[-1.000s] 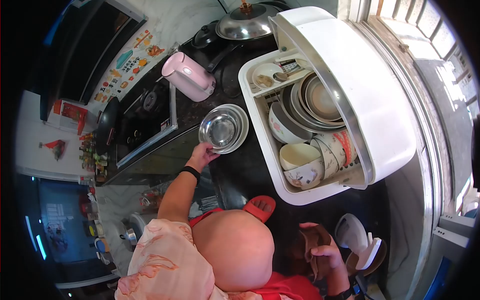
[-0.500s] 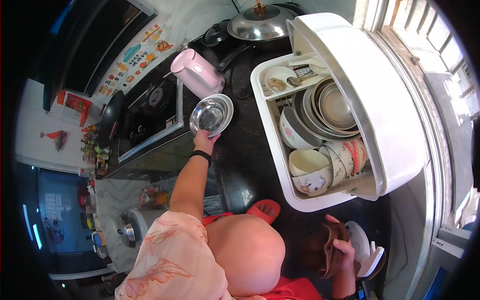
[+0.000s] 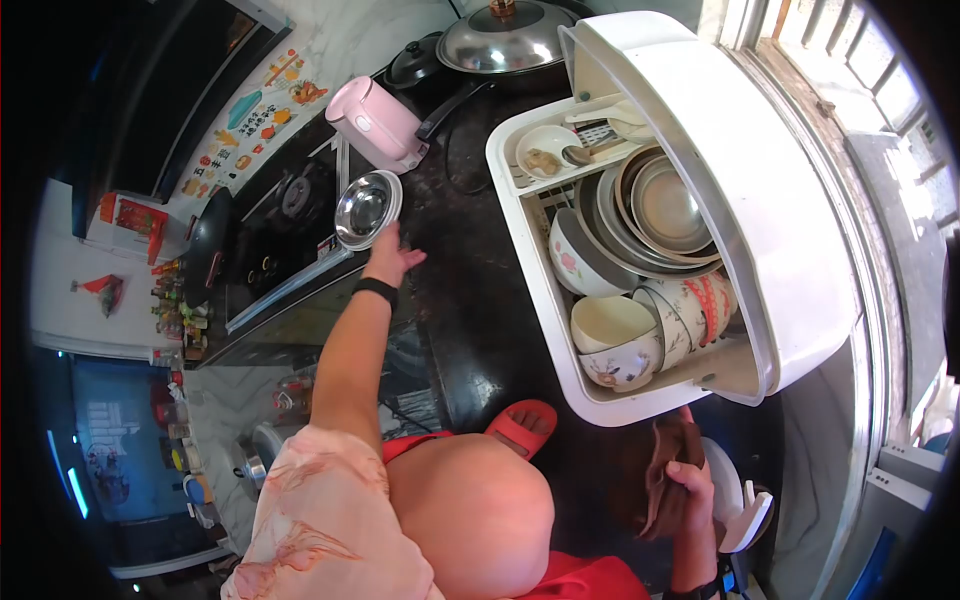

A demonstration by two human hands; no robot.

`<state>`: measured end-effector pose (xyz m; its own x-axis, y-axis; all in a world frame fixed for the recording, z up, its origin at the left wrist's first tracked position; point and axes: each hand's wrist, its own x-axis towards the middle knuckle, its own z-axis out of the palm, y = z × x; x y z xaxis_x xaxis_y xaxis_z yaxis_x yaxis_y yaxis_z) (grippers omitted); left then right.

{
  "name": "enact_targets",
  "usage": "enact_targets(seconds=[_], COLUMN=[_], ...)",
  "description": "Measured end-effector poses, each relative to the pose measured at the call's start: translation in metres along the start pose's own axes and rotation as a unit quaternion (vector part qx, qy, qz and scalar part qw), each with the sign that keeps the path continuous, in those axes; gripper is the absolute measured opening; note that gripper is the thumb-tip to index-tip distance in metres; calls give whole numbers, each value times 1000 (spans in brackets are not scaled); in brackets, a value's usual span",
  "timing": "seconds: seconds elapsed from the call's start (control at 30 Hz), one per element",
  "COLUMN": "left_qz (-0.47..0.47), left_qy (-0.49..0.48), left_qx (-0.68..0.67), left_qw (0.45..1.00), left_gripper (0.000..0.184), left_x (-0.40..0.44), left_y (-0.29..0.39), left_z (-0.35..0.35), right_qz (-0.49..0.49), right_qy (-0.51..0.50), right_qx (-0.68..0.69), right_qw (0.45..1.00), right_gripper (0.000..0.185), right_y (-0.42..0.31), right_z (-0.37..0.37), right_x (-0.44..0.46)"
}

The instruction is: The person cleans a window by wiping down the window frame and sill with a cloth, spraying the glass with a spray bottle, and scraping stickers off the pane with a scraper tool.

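My left hand (image 3: 388,256) holds the near rim of a small stack of metal bowls (image 3: 366,211), which is tilted beside the stove's edge, just below the pink kettle (image 3: 376,124). Some of its fingers stick out to the right. At the lower right, my right hand (image 3: 692,492) is closed round a folded brown cloth (image 3: 662,482). The cloth hangs over the dark counter, left of a white-handled item (image 3: 744,520).
A white dish box (image 3: 600,408) with a raised lid holds bowls, metal basins and spoons. Behind the kettle stand a lidded pan (image 3: 503,42) and a small black pot (image 3: 414,64). The black stove (image 3: 290,215) lies left, the window right.
The metal bowls have moved left with my left hand, from the counter to beside the stove's edge, and tilted more. My right hand has shifted slightly right, still holding the brown cloth.
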<state>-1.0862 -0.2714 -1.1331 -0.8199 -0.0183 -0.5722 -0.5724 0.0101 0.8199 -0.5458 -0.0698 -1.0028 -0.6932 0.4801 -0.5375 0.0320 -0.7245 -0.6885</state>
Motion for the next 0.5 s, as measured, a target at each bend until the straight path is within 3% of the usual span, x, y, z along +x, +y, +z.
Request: enact_targets(seconds=[0.03,0.1,0.17,0.27,0.37,0.5], left_qz=[-12,33,-3,70,70,85], left_qy=[-17,-184,-361,-337,-354,-239], left_qx=[56,94,100,185,96,-2], left_qw=[998,978,927,920,928,967], left_gripper=[60,59,55,33,29,27], left_x=[-28,-106,-153,-172,-179,-144], left_y=[-1,4,8,-4,-6,-24], left_z=[24,74,112,147,144,133], right_qz=[-25,-57,-65,-58,-61,-97], right_qy=[-1,-2,1,27,6,-5], right_qx=[-6,-26,-52,-68,-148,-205], right_qw=[1000,998,997,996,987,974], right_gripper=[102,97,90,71,76,97], right_y=[-2,-15,-24,-23,-21,-16], right_z=[1,8,7,0,-3,10], right_x=[4,11,14,22,26,22])
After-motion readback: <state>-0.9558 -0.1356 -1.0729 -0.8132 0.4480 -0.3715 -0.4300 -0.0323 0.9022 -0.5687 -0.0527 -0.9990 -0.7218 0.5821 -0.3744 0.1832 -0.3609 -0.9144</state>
